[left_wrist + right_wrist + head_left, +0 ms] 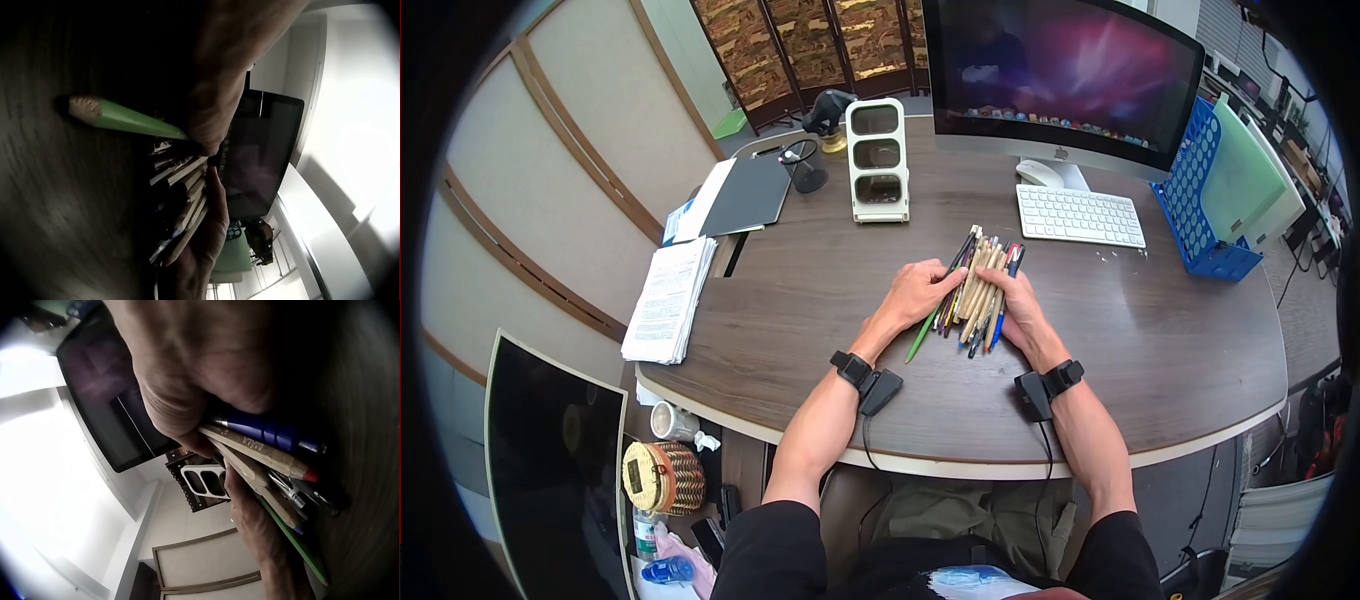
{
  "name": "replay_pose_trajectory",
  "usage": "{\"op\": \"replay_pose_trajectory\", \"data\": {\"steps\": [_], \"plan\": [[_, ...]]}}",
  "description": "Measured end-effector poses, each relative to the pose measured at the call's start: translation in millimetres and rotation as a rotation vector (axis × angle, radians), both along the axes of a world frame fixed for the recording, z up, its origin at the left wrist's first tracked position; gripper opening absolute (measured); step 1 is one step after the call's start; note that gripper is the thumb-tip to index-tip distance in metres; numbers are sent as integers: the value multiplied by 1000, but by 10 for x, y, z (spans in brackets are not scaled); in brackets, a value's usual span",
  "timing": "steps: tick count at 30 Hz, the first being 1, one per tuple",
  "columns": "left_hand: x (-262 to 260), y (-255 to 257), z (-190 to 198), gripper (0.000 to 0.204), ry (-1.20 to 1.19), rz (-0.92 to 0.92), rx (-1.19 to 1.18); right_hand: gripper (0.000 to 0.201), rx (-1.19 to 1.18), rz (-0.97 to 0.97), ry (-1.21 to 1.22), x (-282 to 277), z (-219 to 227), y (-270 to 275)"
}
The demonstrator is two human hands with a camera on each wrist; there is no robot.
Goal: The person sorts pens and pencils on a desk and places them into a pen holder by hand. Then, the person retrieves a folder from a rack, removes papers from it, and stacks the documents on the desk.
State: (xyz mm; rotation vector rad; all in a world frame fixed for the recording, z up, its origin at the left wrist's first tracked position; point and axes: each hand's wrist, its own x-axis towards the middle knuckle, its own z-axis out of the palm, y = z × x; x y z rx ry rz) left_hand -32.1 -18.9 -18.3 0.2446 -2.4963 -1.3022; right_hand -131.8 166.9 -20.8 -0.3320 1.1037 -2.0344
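A bundle of wooden pencils (977, 292) and pens is gathered between both hands, low over the dark wood desk (830, 330). My left hand (917, 292) grips its left side, thumb across the top. From that side a green pencil (134, 120) juts out, its tip toward the body. On the right side my right hand (1025, 310) clasps the bundle, thumb over the pencils. Close under that hand, in the right wrist view, lie a blue pen (265, 431) and a red-tipped pencil (259, 452). Palms and lower pencils are partly hidden.
Behind the hands stand a white three-slot holder (882, 213) and a black mesh cup (809, 178). A keyboard (1082, 215), mouse (1040, 173) and monitor (1065, 70) are at back right, beside a blue file rack (1200, 240). Stacked papers (668, 300) lie left.
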Motion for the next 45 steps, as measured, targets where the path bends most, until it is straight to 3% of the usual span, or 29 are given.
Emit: {"op": "replay_pose_trajectory", "data": {"steps": [45], "plan": [[-6,15,34,55,-8,2,-59,28,0,6,-6,3,22,3]]}}
